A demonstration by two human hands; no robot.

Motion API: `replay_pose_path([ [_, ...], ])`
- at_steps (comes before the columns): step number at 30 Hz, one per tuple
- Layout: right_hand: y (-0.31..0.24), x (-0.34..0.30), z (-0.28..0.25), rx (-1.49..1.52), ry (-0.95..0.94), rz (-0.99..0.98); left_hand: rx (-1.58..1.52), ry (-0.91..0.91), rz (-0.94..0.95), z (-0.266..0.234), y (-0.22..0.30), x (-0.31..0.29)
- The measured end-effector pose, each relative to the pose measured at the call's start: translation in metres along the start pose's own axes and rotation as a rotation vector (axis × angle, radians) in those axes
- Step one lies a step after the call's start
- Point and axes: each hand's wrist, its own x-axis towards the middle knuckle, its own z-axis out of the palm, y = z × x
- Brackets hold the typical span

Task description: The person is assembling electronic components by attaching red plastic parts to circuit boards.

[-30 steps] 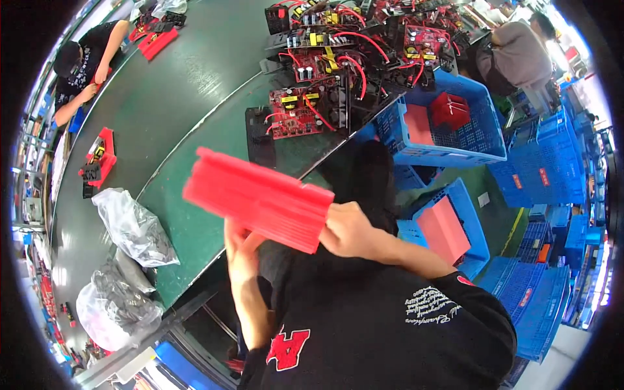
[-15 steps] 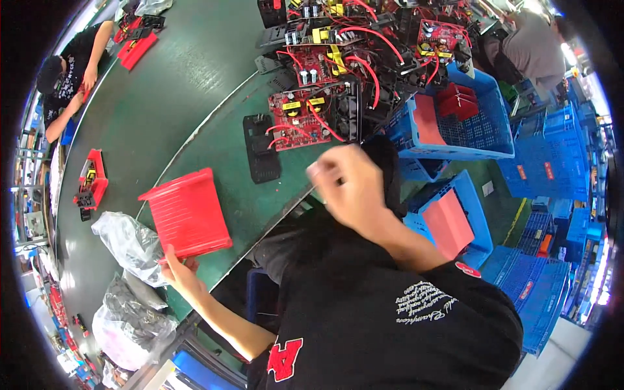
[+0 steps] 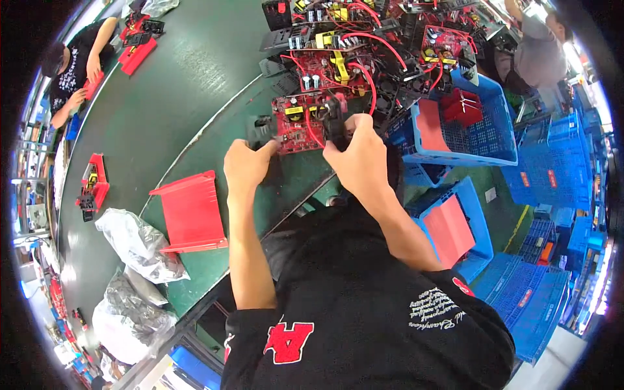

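Observation:
A red circuit board (image 3: 296, 140) with yellow-wrapped transformers and red wires is between my hands, by the near edge of the green table (image 3: 195, 84). My left hand (image 3: 246, 166) pinches the black end panel (image 3: 261, 127) at the board's left side. At its right side my right hand (image 3: 361, 153) is closed on a black fan panel (image 3: 335, 123); fingers cover part of it. Left of my left forearm, a red ribbed metal housing (image 3: 193, 211) lies on the table, apart from both hands.
More circuit boards (image 3: 331, 68) with fans and wires are heaped beyond my hands. Clear plastic bags (image 3: 140, 244) lie at the left edge. Blue crates (image 3: 455, 153) stand at right, some holding red parts. A co-worker (image 3: 81, 71) handles a red part far left; another person is far right.
My left hand has let go of the red housing and moved across to the black end panel. My right hand has moved forward onto the fan panel.

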Motion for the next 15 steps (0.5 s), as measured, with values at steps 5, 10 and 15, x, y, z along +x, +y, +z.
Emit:
replay_pose_path([
  [5, 0.016, 0.003, -0.004, 0.003, -0.166, -0.144, -0.78, -0.205, -0.099, -0.014, -0.012, -0.011],
  [10, 0.017, 0.015, -0.014, 0.107, -0.336, -0.139, -0.709, -0.155, -0.214, -0.057, -0.018, -0.03],
  [15, 0.034, 0.009, -0.016, 0.596, -0.612, 0.15, -0.812, -0.247, -0.02, -0.069, -0.023, -0.039],
])
